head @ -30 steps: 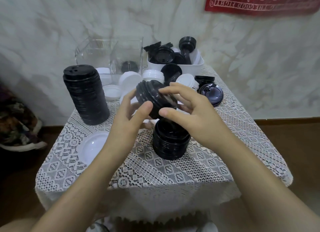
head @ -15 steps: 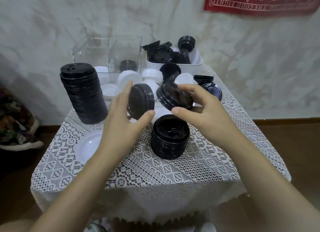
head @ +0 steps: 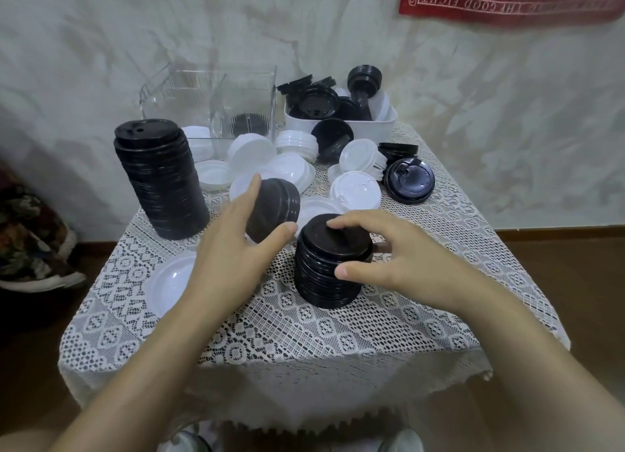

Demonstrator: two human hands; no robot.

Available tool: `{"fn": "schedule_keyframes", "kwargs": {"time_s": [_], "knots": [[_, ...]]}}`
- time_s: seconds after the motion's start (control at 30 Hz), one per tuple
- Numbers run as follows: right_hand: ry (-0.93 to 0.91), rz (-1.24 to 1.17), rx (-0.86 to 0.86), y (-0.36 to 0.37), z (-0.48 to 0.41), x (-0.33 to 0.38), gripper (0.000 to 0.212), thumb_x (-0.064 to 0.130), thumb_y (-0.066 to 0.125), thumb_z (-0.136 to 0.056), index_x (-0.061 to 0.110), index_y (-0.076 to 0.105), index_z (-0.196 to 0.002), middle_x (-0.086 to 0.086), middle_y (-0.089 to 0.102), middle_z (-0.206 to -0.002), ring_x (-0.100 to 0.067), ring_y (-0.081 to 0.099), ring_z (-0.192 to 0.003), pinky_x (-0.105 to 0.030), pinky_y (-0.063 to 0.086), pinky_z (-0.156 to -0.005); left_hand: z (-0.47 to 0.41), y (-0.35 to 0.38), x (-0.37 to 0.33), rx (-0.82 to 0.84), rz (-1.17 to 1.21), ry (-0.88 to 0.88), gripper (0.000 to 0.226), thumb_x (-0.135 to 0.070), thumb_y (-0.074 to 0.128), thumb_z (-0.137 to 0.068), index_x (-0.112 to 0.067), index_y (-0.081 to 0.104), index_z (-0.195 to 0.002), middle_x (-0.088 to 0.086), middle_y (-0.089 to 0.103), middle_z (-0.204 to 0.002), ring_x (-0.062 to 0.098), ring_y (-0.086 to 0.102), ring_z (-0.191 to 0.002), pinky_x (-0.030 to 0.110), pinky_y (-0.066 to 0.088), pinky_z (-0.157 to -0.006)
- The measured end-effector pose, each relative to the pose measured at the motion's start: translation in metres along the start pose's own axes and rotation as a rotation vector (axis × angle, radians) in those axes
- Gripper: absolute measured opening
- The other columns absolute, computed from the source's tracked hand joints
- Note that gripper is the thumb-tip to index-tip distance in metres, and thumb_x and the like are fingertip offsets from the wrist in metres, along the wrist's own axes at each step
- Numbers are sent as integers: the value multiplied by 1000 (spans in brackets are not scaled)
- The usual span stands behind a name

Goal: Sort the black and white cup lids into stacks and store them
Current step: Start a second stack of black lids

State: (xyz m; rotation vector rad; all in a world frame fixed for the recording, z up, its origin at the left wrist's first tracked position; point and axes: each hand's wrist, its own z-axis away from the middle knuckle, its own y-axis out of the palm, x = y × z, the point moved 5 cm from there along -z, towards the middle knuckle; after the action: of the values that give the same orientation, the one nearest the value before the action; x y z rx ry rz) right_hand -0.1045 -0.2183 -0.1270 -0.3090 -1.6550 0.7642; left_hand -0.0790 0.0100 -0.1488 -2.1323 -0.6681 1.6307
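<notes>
A short stack of black lids point(head: 329, 275) stands mid-table. My right hand point(head: 395, 259) grips its top lids, fingers lying on top and thumb pressed against the side. My left hand point(head: 233, 252) holds a small bunch of black lids point(head: 277, 204) tilted on edge, just left of that stack and above the cloth. A tall stack of black lids point(head: 159, 181) stands at the left. Loose white lids point(head: 291, 172) lie behind my hands, and one white lid point(head: 169, 282) lies front left, partly hidden by my left forearm.
A clear plastic container point(head: 216, 106) stands at the back, beside a white bin point(head: 378, 128) with jumbled black lids. A single black lid point(head: 409, 181) lies at the right. The small table has a lace cloth point(head: 304, 333); its edges are close on all sides.
The bunch of black lids split between my hands. My right hand lowered its part onto the short stack. My left hand kept its part and drifted slightly left.
</notes>
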Motion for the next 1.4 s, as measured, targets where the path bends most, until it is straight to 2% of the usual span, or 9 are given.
{"fn": "schedule_keyframes", "kwargs": {"time_s": [0.1, 0.33, 0.43, 0.53, 0.6, 0.77, 0.93, 1.13, 1.4], "knots": [[-17, -11, 20, -1, 3, -1, 57, 50, 83, -75, 50, 63, -128, 31, 58, -131, 6, 53, -126, -38, 46, -111, 1, 0, 3, 8, -9, 3, 87, -71, 63, -81, -56, 22, -156, -23, 44, -152, 13, 54, -129, 49, 46, -108], [-16, -110, -51, 0, 4, -4, 41, 46, 82, -81, 45, 70, -121, 30, 65, -125, 1, 64, -114, -32, 52, -100, 1, -1, 6, -20, 13, -13, 82, -66, 70, -84, -58, 26, -154, -18, 53, -149, 13, 59, -124, 45, 48, -107], [16, -176, -52, 2, 3, -10, 58, 52, 85, -70, 46, 67, -125, 23, 68, -124, 0, 67, -109, -26, 51, -95, 1, -1, 7, -25, 24, -23, 80, -66, 70, -84, -61, 28, -152, -18, 55, -146, 13, 61, -119, 41, 49, -102], [29, -187, -57, 4, 2, -15, 85, 58, 87, -67, 46, 52, -144, 25, 60, -139, 7, 56, -128, -30, 48, -107, 2, 1, 7, -17, 52, -33, 82, -73, 68, -79, -64, 28, -150, -20, 54, -146, 12, 61, -121, 41, 49, -105], [33, -204, -55, 6, 2, -16, 91, 58, 82, -66, 43, 48, -149, 27, 58, -142, 8, 52, -131, -33, 46, -112, 3, 2, 5, -9, 69, -35, 85, -78, 64, -73, -64, 29, -150, -21, 55, -145, 11, 61, -122, 42, 49, -105], [23, -192, -64, 7, 4, -16, 79, 49, 82, -73, 40, 54, -146, 22, 63, -136, 4, 59, -124, -35, 50, -109, 3, 5, 5, 4, 72, -22, 82, -69, 71, -81, -57, 32, -153, -19, 57, -143, 10, 61, -121, 41, 50, -105], [14, -184, -57, 5, 6, -16, 69, 39, 86, -79, 44, 57, -141, 24, 66, -129, 5, 63, -117, -19, 49, -95, 3, 6, 5, 11, 74, -27, 79, -63, 72, -84, -57, 34, -152, -18, 59, -140, 8, 63, -118, 36, 51, -101], [-9, -111, -62, 3, 7, -14, 67, 37, 86, -83, 44, 56, -142, 26, 63, -134, 11, 56, -123, -15, 46, -101, 3, 5, 5, 17, 86, -20, 83, -72, 70, -78, -60, 33, -151, -19, 60, -138, 7, 64, -117, 34, 50, -99], [11, -107, -41, 7, 2, -18, 82, 59, 81, -68, 44, 55, -144, 27, 62, -135, 7, 58, -124, -35, 50, -109, 3, 6, 2, 17, 105, -16, 82, -61, 75, -80, -55, 37, -152, -18, 59, -140, 8, 63, -118, 33, 50, -101]]}}
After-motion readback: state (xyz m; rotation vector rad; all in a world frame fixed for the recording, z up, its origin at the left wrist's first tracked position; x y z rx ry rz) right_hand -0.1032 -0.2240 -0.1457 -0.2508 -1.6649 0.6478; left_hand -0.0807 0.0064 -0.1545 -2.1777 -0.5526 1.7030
